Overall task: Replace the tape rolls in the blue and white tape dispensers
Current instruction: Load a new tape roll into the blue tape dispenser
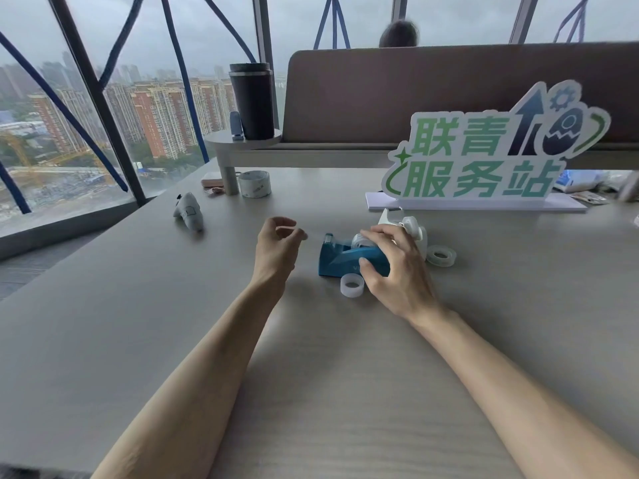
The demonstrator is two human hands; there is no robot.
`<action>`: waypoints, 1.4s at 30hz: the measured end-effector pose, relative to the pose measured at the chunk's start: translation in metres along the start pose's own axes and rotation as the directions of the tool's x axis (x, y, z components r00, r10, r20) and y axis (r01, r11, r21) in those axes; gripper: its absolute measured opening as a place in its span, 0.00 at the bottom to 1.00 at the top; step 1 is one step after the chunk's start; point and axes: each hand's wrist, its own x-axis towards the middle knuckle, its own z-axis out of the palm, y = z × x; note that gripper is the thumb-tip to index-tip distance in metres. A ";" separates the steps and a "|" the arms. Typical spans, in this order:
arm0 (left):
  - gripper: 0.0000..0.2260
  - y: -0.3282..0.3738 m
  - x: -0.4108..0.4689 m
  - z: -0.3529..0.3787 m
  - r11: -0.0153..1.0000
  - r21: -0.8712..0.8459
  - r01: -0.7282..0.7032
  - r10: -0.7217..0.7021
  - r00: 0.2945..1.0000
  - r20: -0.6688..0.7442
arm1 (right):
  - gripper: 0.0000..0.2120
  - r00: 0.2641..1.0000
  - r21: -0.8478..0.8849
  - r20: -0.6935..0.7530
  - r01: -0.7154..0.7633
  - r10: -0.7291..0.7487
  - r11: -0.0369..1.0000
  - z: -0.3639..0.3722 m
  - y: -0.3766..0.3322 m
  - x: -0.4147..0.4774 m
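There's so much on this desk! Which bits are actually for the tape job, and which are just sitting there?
For the job:
blue dispenser, under the right hand
white dispenser
tape roll in front
tape roll to the right

Just lying about:
black cup
big tape roll
green sign
grey toy

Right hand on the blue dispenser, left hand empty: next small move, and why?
Probably lift the roll out of the blue dispenser. The right hand already grips its body with fingers over the seated roll, and the left hand hovers empty beside it, free to steady the base.
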 end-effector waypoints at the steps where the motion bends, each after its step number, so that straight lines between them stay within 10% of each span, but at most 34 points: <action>1: 0.07 -0.002 0.001 -0.001 1.000 0.028 -0.012 0.011 1.000 0.008 | 0.19 1.000 0.001 0.002 -0.004 0.004 1.000 0.000 0.000 0.000; 30: 0.06 -0.015 -0.004 0.007 0.707 0.647 -0.285 0.203 0.958 0.200 | 0.20 0.999 -0.015 0.039 -0.020 0.020 1.000 0.001 0.000 0.000; 42: 0.10 -0.016 -0.016 0.007 0.245 0.823 -0.512 0.321 0.844 0.429 | 0.24 0.992 0.019 0.061 -0.111 0.110 0.994 0.001 0.002 0.002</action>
